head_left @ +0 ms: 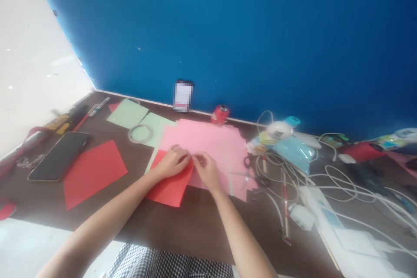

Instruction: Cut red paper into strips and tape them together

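A red sheet of paper (pixel 169 193) lies in front of me, partly over a stack of pink paper (pixel 208 139). My left hand (pixel 174 161) rests on its upper part, fingers curled towards its far right corner. At that same corner my right hand (pixel 206 169) has thumb and forefinger pinched on the paper's edge. The fingertips of both hands nearly meet there. Scissors (pixel 246 176) lie on the pink stack, right of my right hand. Left of my left hand are green sheets (pixel 128 113), a roll of tape (pixel 140 134) and another red sheet (pixel 94 173).
A black phone (pixel 60 156) and pens (pixel 99 107) lie at the left. Against the blue wall (pixel 228 39) stand a pixelated card-like object (pixel 183 96) and a red container (pixel 220 115). Tangled white cables (pixel 345 182), a power strip (pixel 321 208) and a blue packet (pixel 295 152) crowd the right.
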{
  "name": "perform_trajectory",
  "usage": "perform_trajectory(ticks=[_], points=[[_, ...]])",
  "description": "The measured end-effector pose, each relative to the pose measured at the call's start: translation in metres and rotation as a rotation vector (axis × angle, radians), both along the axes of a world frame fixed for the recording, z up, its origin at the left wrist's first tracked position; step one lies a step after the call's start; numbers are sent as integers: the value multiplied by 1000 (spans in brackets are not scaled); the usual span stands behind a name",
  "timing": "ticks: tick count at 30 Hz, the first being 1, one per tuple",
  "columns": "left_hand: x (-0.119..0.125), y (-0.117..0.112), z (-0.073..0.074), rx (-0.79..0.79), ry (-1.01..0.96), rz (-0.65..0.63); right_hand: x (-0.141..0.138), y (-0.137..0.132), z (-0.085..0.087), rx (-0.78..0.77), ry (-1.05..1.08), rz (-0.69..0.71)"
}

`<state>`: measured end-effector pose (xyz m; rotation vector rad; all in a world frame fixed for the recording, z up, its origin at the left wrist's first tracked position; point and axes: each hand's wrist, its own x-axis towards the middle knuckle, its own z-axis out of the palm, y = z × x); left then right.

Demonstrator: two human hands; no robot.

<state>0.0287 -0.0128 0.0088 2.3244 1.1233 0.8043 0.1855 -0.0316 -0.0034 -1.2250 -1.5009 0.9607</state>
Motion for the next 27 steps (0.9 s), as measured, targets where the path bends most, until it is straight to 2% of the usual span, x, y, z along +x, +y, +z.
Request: perform_trajectory(ticks=[17,27], points=[[1,0,0,-76,-104,-15,-1,-3,0,52,-53,71],[0,-3,4,-36,-41,-15,-1,-4,1,46,-31,79]])
